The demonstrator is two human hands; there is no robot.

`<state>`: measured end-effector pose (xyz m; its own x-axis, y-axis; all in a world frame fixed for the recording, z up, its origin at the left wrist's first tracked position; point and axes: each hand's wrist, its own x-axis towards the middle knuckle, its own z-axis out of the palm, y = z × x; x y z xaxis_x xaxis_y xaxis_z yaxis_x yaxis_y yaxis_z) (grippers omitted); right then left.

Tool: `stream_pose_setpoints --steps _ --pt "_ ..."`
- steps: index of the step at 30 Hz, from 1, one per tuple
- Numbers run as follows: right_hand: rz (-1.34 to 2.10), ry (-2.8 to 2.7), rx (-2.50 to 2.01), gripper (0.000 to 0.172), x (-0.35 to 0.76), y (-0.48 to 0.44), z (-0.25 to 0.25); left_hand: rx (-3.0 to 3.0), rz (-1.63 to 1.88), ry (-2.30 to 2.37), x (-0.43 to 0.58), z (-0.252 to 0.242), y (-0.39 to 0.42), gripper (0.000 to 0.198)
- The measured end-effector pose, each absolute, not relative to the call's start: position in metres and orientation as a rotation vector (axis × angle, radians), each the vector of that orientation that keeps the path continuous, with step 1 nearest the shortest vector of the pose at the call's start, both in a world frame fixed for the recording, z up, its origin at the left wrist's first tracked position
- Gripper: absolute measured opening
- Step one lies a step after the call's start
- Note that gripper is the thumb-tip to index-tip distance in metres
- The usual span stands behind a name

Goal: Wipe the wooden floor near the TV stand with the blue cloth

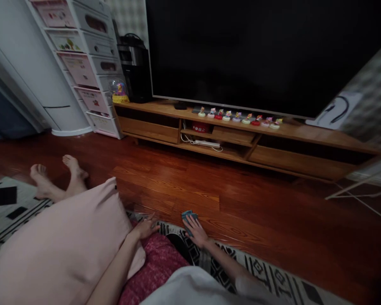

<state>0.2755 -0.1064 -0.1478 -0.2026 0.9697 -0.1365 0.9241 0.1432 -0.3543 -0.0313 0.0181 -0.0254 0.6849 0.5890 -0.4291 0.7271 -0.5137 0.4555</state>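
My right hand (197,234) lies flat on a small blue-grey folded cloth (188,213), fingers stretched out over it. The cloth sits where the wooden floor meets the patterned rug. My left hand (147,227) rests beside my red-clad leg, its fingers spread and holding nothing. Under my left forearm, a large pale pink pillow (66,237) covers most of my lap. A dark round-edged thing (179,245), partly hidden by my clothing, is on the rug between the two hands.
A black-and-white rug (277,277) borders the reddish wooden floor (184,186). Ahead stands a low wooden TV cabinet (158,130) with several small figurines (238,116) below a large TV (241,51). Drawers (82,67) stand left; thin pale legs (352,195) of a stand are right.
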Motion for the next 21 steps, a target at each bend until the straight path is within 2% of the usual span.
stream_pose_setpoints --steps 5,9,13,16,21 --pt "0.491 -2.154 -2.031 0.057 0.33 -0.119 -0.148 2.242 -0.345 1.044 -0.029 -0.018 0.015 0.055" --pt "0.314 -1.753 -2.447 0.057 0.372 -0.074 -0.133 2.244 -0.373 1.068 -0.026 -0.009 0.013 0.055" --pt "0.254 -1.33 -2.708 0.06 0.356 -0.03 -0.128 2.24 -0.395 1.074 -0.024 -0.004 0.011 0.057" --pt "0.238 -1.482 -2.577 0.06 0.313 -0.024 -0.136 2.242 -0.415 1.084 -0.024 -0.003 0.011 0.059" --pt "0.354 -2.179 -1.922 0.06 0.26 -0.069 -0.15 2.255 -0.398 1.088 -0.026 -0.006 0.01 0.056"
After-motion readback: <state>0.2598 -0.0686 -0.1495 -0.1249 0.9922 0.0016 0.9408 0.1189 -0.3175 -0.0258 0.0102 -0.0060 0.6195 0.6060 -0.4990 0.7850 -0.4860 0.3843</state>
